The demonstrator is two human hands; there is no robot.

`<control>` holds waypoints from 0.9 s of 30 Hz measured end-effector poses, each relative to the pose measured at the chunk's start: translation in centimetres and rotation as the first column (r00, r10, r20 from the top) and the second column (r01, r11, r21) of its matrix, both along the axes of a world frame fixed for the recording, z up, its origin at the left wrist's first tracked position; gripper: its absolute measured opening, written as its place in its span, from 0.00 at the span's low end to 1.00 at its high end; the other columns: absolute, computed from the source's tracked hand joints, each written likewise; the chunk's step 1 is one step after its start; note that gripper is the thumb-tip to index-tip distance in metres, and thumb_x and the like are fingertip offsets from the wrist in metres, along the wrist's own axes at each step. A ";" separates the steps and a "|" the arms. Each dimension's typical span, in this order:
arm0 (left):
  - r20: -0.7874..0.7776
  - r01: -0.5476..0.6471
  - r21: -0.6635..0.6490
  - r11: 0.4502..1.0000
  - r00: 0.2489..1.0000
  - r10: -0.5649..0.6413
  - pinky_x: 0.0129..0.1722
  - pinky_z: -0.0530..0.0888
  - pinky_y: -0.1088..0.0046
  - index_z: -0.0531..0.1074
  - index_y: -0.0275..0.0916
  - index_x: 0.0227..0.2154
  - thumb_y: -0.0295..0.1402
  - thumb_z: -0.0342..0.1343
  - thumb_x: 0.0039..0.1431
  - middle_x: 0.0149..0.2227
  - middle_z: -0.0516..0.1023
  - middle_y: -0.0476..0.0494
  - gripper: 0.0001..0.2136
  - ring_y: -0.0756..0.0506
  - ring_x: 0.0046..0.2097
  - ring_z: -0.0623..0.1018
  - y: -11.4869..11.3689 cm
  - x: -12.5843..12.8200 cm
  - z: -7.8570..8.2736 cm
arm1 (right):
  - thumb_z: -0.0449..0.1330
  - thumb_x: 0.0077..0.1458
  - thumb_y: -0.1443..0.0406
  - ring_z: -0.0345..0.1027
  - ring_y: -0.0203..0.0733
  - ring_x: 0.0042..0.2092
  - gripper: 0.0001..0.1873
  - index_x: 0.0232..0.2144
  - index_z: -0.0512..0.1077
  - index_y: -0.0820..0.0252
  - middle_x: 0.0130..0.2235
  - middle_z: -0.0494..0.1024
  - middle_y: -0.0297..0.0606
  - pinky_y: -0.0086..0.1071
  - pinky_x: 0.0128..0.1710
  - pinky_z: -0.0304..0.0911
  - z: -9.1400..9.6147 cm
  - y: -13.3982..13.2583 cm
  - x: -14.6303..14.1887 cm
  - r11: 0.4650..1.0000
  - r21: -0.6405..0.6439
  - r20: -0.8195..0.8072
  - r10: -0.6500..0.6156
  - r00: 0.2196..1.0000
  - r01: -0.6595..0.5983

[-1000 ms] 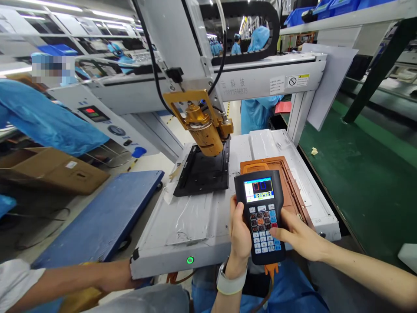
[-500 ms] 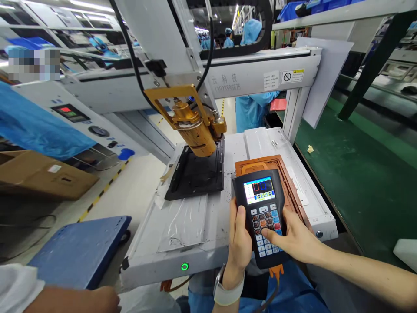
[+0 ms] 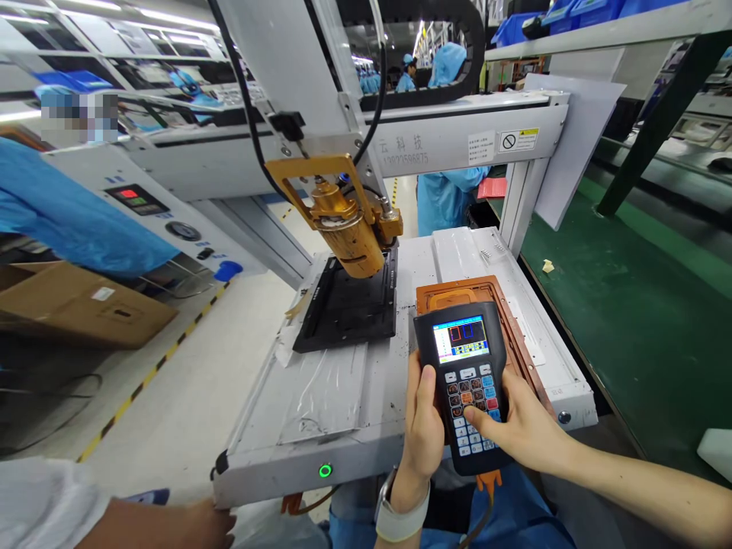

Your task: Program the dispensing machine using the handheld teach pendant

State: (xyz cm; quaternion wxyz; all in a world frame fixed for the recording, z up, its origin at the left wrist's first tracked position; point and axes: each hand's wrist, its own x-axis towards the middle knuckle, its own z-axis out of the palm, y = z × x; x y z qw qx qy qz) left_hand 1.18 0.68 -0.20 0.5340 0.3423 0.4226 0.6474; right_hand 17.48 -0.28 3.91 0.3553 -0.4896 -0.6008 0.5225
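A black handheld control pendant [image 3: 500, 358] with a lit screen and rows of keys is held between my two hands. My left hand [image 3: 424, 415] wraps its left side, thumb along the edge. My right hand [image 3: 523, 427] grips the right side, its thumb resting on the keypad. Under and behind the pendant lies an orange-brown frame-like fixture [image 3: 518, 343] on the machine's white bed [image 3: 377, 396]. Further left, a black tray-like fixture [image 3: 343, 313] sits beneath a gold-coloured tool head [image 3: 357, 248]. An orange cable [image 3: 489, 480] runs from the pendant's lower end.
Another person's hand [image 3: 211, 526] is at the bed's front left corner. A gantry beam [image 3: 446, 133] crosses behind the bed. A green-lit button [image 3: 325, 470] is on the front edge. A cardboard box [image 3: 85, 305] stands left; a green surface [image 3: 629, 305] lies right.
The blue platform at the lower left has left its spot, and floor shows there. The other person's hand has shifted right to the bed's corner. My hands keep their hold on the pendant.
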 end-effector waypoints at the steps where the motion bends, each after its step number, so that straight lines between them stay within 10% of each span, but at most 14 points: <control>1: 0.005 0.013 -0.002 1.000 1.000 -0.013 0.71 0.70 0.59 0.74 0.49 0.64 0.53 0.56 0.74 0.66 0.77 0.43 0.23 0.37 0.70 0.72 0.0 0.0 0.1 | 0.67 0.62 0.57 0.84 0.54 0.46 0.16 0.48 0.74 0.58 0.47 0.87 0.45 0.45 0.46 0.81 0.0 0.0 0.0 1.000 -0.001 0.000 0.000 1.000 0.000; 27: 0.013 0.060 0.017 0.998 0.998 -0.061 0.63 0.76 0.59 0.74 0.48 0.62 0.52 0.54 0.75 0.63 0.79 0.43 0.21 0.36 0.65 0.77 0.0 0.0 0.7 | 0.66 0.59 0.56 0.83 0.55 0.44 0.16 0.46 0.75 0.58 0.41 0.87 0.42 0.47 0.44 0.79 0.1 0.2 -0.1 1.000 -0.002 -0.004 -0.012 1.000 0.012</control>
